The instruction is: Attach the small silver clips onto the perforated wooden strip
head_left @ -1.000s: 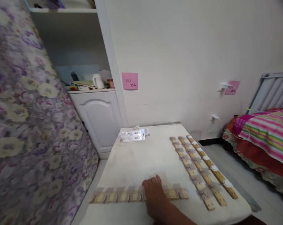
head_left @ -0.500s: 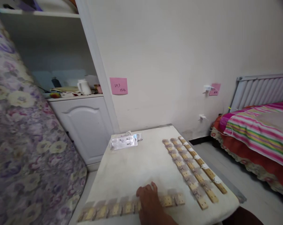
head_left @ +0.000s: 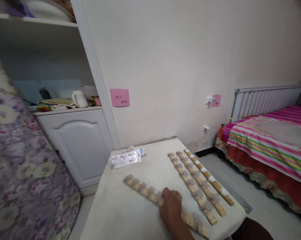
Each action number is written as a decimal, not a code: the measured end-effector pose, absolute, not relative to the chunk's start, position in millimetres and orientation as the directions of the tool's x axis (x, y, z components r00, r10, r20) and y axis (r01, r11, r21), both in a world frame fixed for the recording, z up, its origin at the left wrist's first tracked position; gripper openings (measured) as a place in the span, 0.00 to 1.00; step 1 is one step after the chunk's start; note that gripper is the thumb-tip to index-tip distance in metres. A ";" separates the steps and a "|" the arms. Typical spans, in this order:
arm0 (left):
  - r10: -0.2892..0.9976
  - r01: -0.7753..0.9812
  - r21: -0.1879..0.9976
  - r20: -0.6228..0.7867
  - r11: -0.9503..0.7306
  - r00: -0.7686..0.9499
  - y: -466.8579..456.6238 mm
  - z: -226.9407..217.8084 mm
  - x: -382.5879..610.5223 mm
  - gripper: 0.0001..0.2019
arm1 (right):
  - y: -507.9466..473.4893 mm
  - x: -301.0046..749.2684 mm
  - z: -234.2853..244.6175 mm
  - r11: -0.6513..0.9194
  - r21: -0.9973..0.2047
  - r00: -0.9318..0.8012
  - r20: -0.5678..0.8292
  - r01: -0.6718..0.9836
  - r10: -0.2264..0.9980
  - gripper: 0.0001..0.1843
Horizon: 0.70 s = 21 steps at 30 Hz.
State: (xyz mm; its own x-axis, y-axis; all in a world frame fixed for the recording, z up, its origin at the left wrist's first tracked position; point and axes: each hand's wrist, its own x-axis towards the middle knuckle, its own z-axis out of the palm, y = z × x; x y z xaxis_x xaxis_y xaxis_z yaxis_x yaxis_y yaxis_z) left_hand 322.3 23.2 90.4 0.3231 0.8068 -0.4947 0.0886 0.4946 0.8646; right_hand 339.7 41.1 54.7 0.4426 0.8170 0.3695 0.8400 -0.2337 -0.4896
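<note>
My right hand (head_left: 170, 208) is closed around the middle of a wooden hook rail (head_left: 143, 190), a long pale strip with small metal fittings and clear, blurry pieces along it. The rail lies diagonally across the white table (head_left: 123, 213), its far end pointing up and left, its near end toward the bottom edge. Fingers and palm hide its middle. To the right lie two similar rails (head_left: 192, 188) (head_left: 207, 190), side by side. Beyond them is a browner rail (head_left: 217, 185) with white round pieces. My left hand is out of view.
Flat clear packages (head_left: 127, 158) lie at the table's back left. A white cabinet (head_left: 78, 146) and a floral curtain (head_left: 13, 173) stand left. The wall with plugs (head_left: 209, 100) rises behind. To the right is a bed with a striped cover (head_left: 260, 133).
The rail under my right hand has turned from lying along the near edge to a diagonal, and moved right with the hand. The camera view has shifted slightly.
</note>
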 end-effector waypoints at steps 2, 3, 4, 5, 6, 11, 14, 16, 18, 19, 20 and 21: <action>0.832 0.069 0.890 -0.447 0.451 0.328 37.4 89.3 340.8 0.11 | 43.5 350.6 60.9 -0.343 -0.450 0.515 0.344 0.824 0.785 0.14; 0.844 0.058 0.903 -0.420 0.426 0.335 41.1 87.1 346.6 0.12 | 44.7 355.4 63.3 -0.396 -0.434 0.551 0.330 0.809 0.766 0.13; 0.857 0.042 0.919 -0.382 0.392 0.345 43.3 84.0 350.6 0.14 | 45.8 359.6 65.2 -0.445 -0.422 0.588 0.311 0.790 0.747 0.12; 0.872 0.021 0.936 -0.335 0.352 0.357 44.5 80.3 353.1 0.15 | 47.0 363.2 66.5 -0.491 -0.415 0.623 0.286 0.766 0.728 0.12; 0.882 -0.004 0.951 -0.286 0.310 0.376 45.2 76.7 354.8 0.15 | 48.1 366.1 67.4 -0.532 -0.413 0.655 0.257 0.739 0.710 0.11; 0.867 -0.042 0.968 -0.201 0.246 0.456 48.3 70.5 360.8 0.08 | 53.0 371.0 66.5 -0.630 -0.418 0.732 0.143 0.654 0.666 0.13; 0.836 -0.009 0.956 -0.252 0.294 0.488 47.8 78.7 356.8 0.05 | 55.2 369.0 63.6 -0.643 -0.412 0.738 0.122 0.646 0.664 0.14; 0.793 0.047 0.922 -0.355 0.384 0.495 43.5 84.5 342.2 0.05 | 56.4 367.4 61.9 -0.649 -0.409 0.741 0.111 0.641 0.662 0.14; 0.710 0.153 0.861 -0.490 0.485 0.506 33.9 87.1 315.5 0.08 | 57.3 366.2 61.3 -0.654 -0.410 0.745 0.104 0.636 0.659 0.15; 0.696 0.170 0.853 -0.505 0.494 0.510 26.8 86.7 298.5 0.11 | 57.6 365.8 61.6 -0.654 -0.412 0.745 0.101 0.635 0.659 0.15; 0.690 0.184 0.847 -0.517 0.499 0.507 18.4 85.3 280.1 0.12 | 57.7 365.6 62.5 -0.652 -0.416 0.744 0.099 0.634 0.661 0.15; 0.685 0.198 0.842 -0.526 0.501 0.504 9.0 83.2 261.3 0.13 | 57.5 365.6 63.9 -0.648 -0.421 0.741 0.097 0.635 0.664 0.15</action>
State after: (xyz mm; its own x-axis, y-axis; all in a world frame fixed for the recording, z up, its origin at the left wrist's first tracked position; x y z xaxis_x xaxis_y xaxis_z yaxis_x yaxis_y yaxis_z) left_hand 261.3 9.0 83.2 0.5044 0.6849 -0.5259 0.1975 0.5014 0.8424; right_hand 365.6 57.5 63.9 0.7414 0.6640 0.0974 0.6353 -0.6476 -0.4208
